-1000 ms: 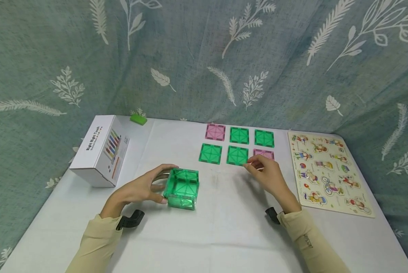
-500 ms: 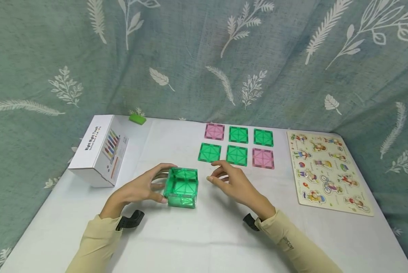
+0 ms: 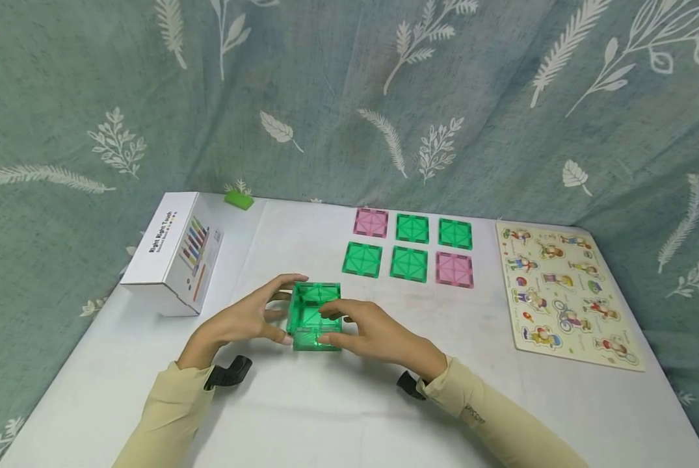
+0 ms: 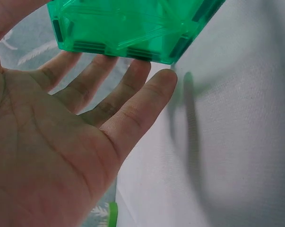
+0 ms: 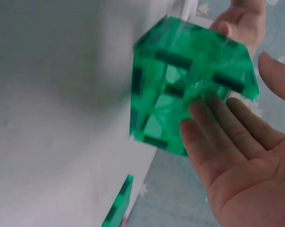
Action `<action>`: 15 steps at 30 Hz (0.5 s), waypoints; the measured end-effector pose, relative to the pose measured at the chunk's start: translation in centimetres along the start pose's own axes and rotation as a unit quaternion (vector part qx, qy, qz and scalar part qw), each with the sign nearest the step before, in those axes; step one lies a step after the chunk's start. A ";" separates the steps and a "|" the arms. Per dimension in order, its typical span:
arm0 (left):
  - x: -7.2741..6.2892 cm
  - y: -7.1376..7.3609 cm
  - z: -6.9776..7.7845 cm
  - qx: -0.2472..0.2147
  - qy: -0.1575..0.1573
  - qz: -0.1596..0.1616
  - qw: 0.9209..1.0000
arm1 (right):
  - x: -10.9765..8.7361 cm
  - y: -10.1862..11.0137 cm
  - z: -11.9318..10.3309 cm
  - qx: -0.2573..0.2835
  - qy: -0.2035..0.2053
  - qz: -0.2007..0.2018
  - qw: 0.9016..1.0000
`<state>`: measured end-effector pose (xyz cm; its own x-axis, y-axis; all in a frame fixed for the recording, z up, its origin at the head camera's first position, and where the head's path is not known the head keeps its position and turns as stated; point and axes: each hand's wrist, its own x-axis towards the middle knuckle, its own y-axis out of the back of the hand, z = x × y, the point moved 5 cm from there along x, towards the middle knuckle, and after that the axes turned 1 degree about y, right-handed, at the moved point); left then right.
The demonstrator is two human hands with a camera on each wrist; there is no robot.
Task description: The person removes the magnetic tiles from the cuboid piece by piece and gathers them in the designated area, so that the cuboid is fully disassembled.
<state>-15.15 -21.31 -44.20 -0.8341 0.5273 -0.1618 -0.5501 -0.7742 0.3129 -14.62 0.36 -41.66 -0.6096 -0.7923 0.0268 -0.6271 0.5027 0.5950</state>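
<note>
White cloth tabletop (image 3: pixel 302 403), grey-green fabric backdrop printed with white leaves (image 3: pixel 326 97). Translucent green plastic box (image 3: pixel 309 317) is on the cloth, front centre, between both hands. Left hand (image 3: pixel 244 318) holds its left side, thumb to fingertips. Right hand (image 3: pixel 378 335) is at its right side, fingers extended, thumb apart.

Text: I read "Right Right Touch" on the white cardboard carton (image 3: pixel 173 260); line below too small. Print on the beige right sleeve (image 3: pixel 495 416): can't read it.

Head view only: two full rows of flat square plastic tiles, four green (image 3: pixel 409 264), two pink (image 3: pixel 454 269), plus a cream picture-puzzle board (image 3: pixel 568 296). Right wrist view gives me dark strips along the box edges and the thumb gap; left wrist shows fingertips meeting the box edge.
</note>
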 end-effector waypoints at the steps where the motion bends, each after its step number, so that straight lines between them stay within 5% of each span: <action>1: 0.0 0.0 0.0 -0.001 0.000 -0.001 1.000 | 0.2 -0.2 -0.1 -0.006 0.005 -0.005 1.000; 15: -0.1 -0.1 -0.1 -0.021 -0.002 -0.014 1.000 | 1.7 -2.6 -0.6 -0.095 0.032 -0.037 0.994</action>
<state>-15.03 -21.31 -44.27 -0.8188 0.5498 -0.1651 -0.5737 -0.7738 0.2683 -13.69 -2.50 -42.71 -0.5291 -0.8482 0.0239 -0.5626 0.3717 0.7385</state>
